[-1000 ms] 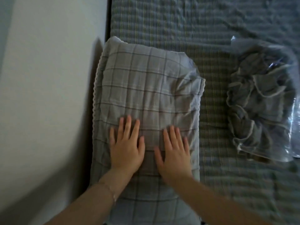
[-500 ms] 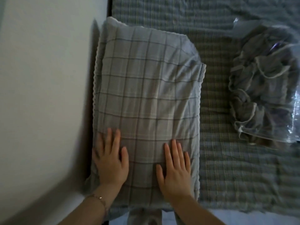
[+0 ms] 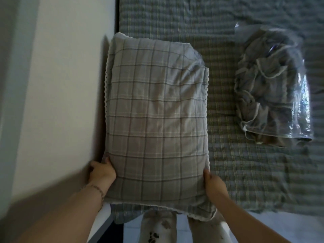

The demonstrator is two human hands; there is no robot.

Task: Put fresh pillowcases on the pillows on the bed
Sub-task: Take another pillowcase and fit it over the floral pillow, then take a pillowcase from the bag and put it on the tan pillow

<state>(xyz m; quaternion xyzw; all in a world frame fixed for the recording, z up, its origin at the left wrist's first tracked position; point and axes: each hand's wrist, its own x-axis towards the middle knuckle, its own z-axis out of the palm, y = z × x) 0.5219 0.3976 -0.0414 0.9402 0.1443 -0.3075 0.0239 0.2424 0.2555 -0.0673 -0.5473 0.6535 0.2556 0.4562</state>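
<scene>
A pillow in a grey checked pillowcase with white lace edging lies lengthwise on the bed, close to the white wall. My left hand grips its near left edge, fingers curled round the side. My right hand holds the near right edge, thumb on top and fingers under the fabric. The pillow's near end hangs slightly over the bed edge.
A clear plastic bag stuffed with grey fabric with white trim lies on the striped bedspread to the right. The white wall runs along the left. My legs stand on a tiled floor below the bed edge.
Both hands slid from lying flat on top of the pillow to its near side edges and took hold of them.
</scene>
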